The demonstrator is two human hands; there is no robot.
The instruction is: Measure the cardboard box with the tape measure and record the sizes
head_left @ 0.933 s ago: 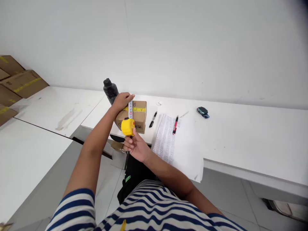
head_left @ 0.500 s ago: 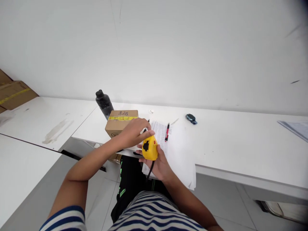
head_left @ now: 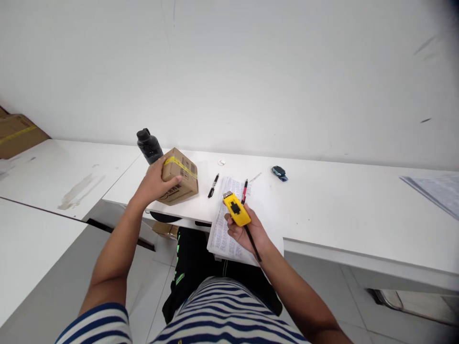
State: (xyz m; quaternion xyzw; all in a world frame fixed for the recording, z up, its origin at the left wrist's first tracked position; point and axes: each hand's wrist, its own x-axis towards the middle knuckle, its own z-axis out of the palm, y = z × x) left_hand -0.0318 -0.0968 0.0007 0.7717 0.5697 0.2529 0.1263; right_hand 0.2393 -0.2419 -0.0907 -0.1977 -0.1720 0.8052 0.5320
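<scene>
My left hand [head_left: 155, 180] grips a small cardboard box [head_left: 184, 184] with yellow tape, thumb on its near side; the box is tilted and turned at the table's front edge. In my right hand [head_left: 253, 230] is a yellow tape measure [head_left: 237, 209] with a black strap hanging down over the wrist. The fingers wrap round its case, above the written sheets of paper [head_left: 221, 235]. A black pen [head_left: 213, 185] lies between the box and the papers. Just beyond the tape measure, a red and black pen [head_left: 245, 191] rests on the papers.
Behind the box stands a black bottle [head_left: 149, 146]. A dark watch-like object [head_left: 279, 173] lies on the white table [head_left: 344, 205], right of the papers. More sheets [head_left: 435, 188] are at the far right, and larger cardboard boxes [head_left: 19, 135] at the far left against the wall.
My left hand has left the tape measure and taken hold of the box, which is now turned and tilted. My right hand has moved right with the tape measure, uncovering the black pen.
</scene>
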